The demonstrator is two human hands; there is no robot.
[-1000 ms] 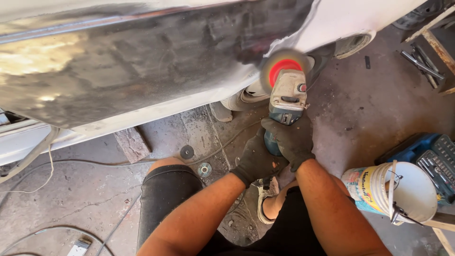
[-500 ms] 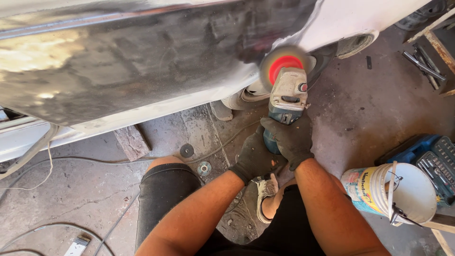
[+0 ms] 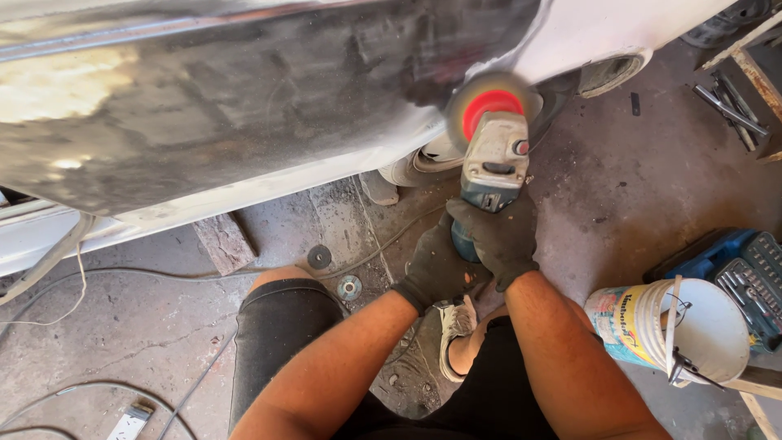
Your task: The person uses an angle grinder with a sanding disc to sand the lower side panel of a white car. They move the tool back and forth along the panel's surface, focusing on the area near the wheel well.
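Angle grinder [image 3: 493,167] gripped two-handed, both hands in dark work gloves. Right hand [image 3: 498,236] wrapped shut around the rear of the grinder body, fingers curled over the top. Left hand [image 3: 436,269] just behind and below, closed on the tail of the handle; exact finger placement underneath hidden. Long axis of the tool running straight away from the fingers, up the view, toward the car body panel [image 3: 244,106]. Spinning disc with red hub [image 3: 491,110] at the far end, blurred, meeting the dark sanded patch of the panel near its lower edge. Right hand nearer the disc, left hand nearer the body. Crouched stance, knee [image 3: 281,305] forward at left. White bucket [image 3: 676,326] on the concrete floor [image 3: 122,326] well to the right, blue socket case [image 3: 745,265] just behind it. Loose discs [image 3: 334,273] on the floor near the knee.
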